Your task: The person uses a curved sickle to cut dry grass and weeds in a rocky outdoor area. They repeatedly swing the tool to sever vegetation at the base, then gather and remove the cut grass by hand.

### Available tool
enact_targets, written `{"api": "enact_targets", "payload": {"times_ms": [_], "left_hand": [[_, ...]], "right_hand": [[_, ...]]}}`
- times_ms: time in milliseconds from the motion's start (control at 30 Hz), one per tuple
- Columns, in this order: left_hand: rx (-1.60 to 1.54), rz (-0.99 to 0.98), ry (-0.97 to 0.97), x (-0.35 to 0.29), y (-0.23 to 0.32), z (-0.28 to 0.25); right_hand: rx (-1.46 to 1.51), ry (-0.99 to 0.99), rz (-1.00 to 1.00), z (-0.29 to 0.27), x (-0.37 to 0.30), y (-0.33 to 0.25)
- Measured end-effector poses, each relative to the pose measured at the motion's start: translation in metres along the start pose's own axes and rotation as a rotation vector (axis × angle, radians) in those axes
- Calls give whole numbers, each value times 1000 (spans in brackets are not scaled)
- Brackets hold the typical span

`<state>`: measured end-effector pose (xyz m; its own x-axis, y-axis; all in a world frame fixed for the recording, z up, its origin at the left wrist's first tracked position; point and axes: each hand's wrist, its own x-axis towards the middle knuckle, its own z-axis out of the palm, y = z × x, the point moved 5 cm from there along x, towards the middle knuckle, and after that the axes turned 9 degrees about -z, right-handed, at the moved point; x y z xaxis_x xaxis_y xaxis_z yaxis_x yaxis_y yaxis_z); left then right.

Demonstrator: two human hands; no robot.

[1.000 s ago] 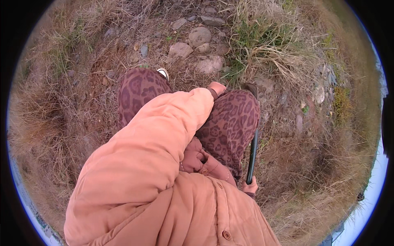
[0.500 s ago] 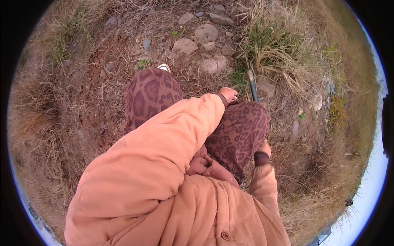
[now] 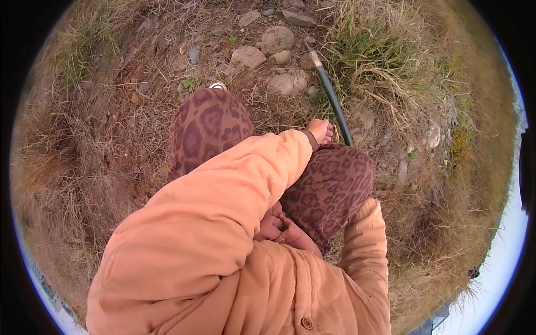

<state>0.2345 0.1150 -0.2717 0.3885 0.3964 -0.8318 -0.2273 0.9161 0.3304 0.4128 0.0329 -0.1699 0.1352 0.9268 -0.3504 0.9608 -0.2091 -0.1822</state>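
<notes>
The left hand (image 3: pixel 320 132) is curled, hold unclear; the hidden right hand's state cannot be told. The left could be grazed if the adjacent pole (image 3: pixel 333 100) is swung.

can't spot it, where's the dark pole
Right of centre in the head view, the dark pole emerges beyond the right knee, beside the left hand.

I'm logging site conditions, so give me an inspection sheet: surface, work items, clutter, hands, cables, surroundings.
Surface: uneven ground, soil and dry grass.
Work items: dark pole with a pale tip; near end hidden behind the right knee.
Clutter: stones ahead, left of a green grass tuft.
Hands: left hand by the right knee, fingers curled, grip unclear; right hand hidden.
Cables: nothing seen.
Surroundings: pale sky at the right rim.
</notes>
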Motion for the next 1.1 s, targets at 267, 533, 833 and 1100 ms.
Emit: {"api": "enact_targets", "payload": {"times_ms": [267,533,833,1100], "left_hand": [[-59,23,55,-2,6,-13],[26,35,111,-5,8,-20],[-65,41,45,9,2,-27],[73,41,118,1,6,-20]], "right_hand": [[153,-62,213,34,-16,84],[202,10,151,40,12,54],[-11,-51,334,58,-93,92],[324,25,185,80,14,84]]}}
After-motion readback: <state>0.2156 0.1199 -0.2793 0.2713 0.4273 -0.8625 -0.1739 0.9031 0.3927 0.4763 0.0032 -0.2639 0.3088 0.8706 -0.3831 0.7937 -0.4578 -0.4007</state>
